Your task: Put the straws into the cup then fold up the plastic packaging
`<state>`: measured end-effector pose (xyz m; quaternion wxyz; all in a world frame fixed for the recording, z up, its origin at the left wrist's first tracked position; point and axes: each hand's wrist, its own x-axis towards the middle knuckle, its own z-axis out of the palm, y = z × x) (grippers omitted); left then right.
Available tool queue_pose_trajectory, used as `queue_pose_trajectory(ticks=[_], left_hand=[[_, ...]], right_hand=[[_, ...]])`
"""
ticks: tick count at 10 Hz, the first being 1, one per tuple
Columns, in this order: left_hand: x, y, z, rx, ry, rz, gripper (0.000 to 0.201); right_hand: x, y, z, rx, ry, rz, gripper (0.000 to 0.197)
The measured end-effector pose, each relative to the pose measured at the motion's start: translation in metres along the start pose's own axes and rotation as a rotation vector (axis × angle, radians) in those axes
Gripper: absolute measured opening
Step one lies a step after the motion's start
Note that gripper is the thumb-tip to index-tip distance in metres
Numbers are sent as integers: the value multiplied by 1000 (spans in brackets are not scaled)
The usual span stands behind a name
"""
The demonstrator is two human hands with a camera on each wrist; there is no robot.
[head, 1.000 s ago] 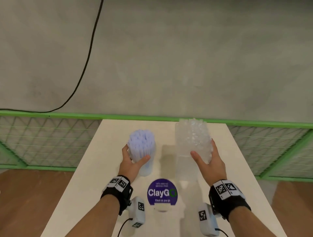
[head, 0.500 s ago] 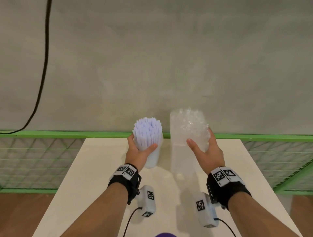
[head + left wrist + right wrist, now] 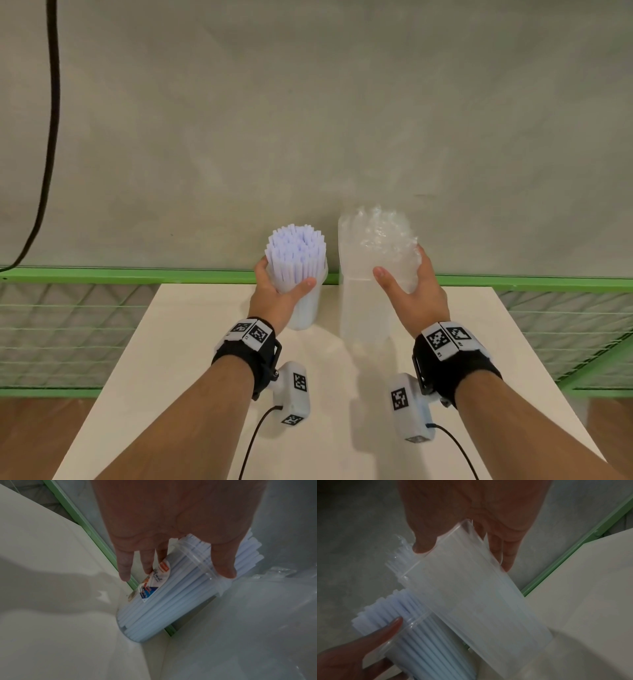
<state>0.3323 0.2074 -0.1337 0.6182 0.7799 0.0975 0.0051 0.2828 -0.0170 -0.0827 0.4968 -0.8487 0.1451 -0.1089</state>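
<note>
The straws (image 3: 295, 255) are already in the cup (image 3: 306, 310), standing up in a tight bunch with their tops poking out over the rim, so the first part of the job looks done. The left hand (image 3: 274, 294) holds the cup near its top, with the thumb on one side and the other fingers (image 3: 124, 566) curled round the far side. The cup seems to stand at the far end of the bench (image 3: 191, 342), but I cannot tell for sure if its bottom touches. The right hand (image 3: 416, 291) holds the clear plastic bag (image 3: 371, 270) just beside the cup, with the thumb in front and the fingers (image 3: 506, 555) wrapped behind it. The bag looks empty now. Its top is crumpled and the rest hangs down straight toward the bench. It is not folded yet, so folding it up is the part that is left. I think the left hand has to let go of the cup to help with that. There is a sticker (image 3: 150, 580) on the side of the cup with orange, blue and white on it. It has some writing, but it is too small and blurry to read. The black and white square patterns on the wrist bands (image 3: 445, 339) are not words.
</note>
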Motion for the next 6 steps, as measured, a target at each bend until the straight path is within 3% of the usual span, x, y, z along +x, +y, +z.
queue_pose_trajectory(ticks=[2,3,4,5,6], left_hand=[[-1,0,0,11,10,-5,89],[-1,2,-1,32,8,-21,99],[0,4,-3,32,-6,-27,133],[-7,20,-9,133,53,-18,149],[-27,45,-22,362,121,57,143]], right_hand=[[2,1,1,4,8,-2,92],[3,2,2,6,11,-7,93],[3,1,3,22,0,-20,100],[3,-6,-1,74,23,-45,120],[-3,-22,-14,-65,27,-68,135]])
